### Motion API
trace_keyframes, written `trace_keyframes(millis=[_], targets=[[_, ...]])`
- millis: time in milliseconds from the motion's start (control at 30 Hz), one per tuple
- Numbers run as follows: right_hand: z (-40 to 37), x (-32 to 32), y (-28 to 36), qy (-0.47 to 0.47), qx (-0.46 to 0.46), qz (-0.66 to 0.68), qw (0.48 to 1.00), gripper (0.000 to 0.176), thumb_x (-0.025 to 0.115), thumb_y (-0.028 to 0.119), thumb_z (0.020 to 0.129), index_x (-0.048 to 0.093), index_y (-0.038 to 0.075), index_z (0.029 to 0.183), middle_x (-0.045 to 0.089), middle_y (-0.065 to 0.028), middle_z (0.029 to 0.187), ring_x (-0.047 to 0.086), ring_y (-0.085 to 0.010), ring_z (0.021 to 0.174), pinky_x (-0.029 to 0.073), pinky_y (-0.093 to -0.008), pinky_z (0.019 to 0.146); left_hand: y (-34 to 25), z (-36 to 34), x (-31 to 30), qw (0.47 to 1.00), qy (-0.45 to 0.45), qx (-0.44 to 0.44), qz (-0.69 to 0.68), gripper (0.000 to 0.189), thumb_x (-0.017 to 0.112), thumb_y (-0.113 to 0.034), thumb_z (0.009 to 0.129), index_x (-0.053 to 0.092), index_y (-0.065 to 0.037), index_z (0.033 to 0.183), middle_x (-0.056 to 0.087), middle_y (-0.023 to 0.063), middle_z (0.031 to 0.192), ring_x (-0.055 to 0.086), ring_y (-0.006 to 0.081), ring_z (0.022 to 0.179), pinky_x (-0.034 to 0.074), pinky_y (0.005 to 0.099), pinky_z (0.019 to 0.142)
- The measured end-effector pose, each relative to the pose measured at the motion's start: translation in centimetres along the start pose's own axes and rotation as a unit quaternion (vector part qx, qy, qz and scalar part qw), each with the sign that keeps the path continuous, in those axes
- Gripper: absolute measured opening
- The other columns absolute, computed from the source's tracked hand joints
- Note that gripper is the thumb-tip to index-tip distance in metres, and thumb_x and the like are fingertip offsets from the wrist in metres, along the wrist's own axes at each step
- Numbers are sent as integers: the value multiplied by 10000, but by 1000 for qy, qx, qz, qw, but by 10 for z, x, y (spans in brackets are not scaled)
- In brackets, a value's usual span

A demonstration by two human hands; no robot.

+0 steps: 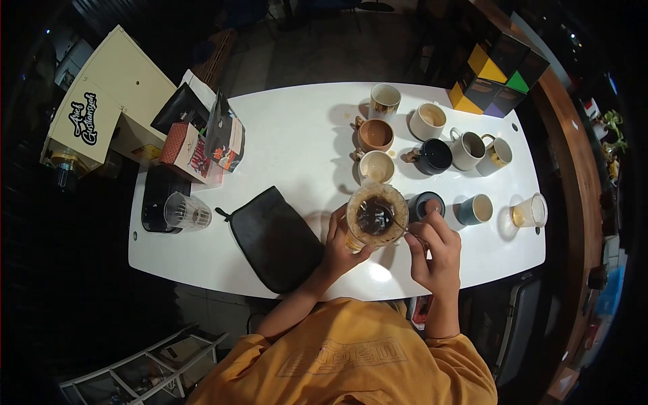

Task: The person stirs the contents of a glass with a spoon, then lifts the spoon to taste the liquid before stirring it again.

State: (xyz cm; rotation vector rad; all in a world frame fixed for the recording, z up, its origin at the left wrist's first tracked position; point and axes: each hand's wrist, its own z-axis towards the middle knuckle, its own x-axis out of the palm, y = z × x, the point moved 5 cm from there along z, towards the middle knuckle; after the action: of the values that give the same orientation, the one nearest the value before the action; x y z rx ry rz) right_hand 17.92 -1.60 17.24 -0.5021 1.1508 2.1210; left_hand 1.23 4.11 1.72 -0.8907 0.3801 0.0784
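Note:
My left hand [343,248] is wrapped around the lower side of a coffee dripper [355,202] with brown-stained inner walls and dark liquid coffee in it. Something clear and yellowish shows under the dripper, partly hidden by my fingers. In my right hand [435,251], fingers pinched, is a thin spoon [399,224] whose end dips into the coffee. Just beyond the dripper stands a cream cup [376,167]. A dark round cup [428,204] sits right behind my right fingers, with a blue-grey cup [475,209] farther right.
Several mugs, including a black mug [433,156] and a brown cup [375,136], stand at the back right. A black zip pouch [277,239] lies on the white table [290,128] left of my hands. A clear tumbler [187,212] and a glass [529,211] stand near opposite ends.

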Motion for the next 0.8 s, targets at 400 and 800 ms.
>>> trace_keyframes(millis=[400,800], targets=[[0,2,2,28,-3,-26,999,133,738,44,790,619,37,850,520,-81,793,554,-261,578,434,-370,507,0,0,0,1000,-6,3,3,748,844,-302,768,504,6,1360,496,249,1363,520,428,1238,477,501,1004],[-4,-5,5,15,4,55,998,119,712,11,773,636,37,861,536,-86,792,560,-279,584,438,-366,517,2,0,0,1000,-5,0,-7,744,832,-349,787,511,10,1353,495,257,1363,520,429,1241,476,500,1009]])
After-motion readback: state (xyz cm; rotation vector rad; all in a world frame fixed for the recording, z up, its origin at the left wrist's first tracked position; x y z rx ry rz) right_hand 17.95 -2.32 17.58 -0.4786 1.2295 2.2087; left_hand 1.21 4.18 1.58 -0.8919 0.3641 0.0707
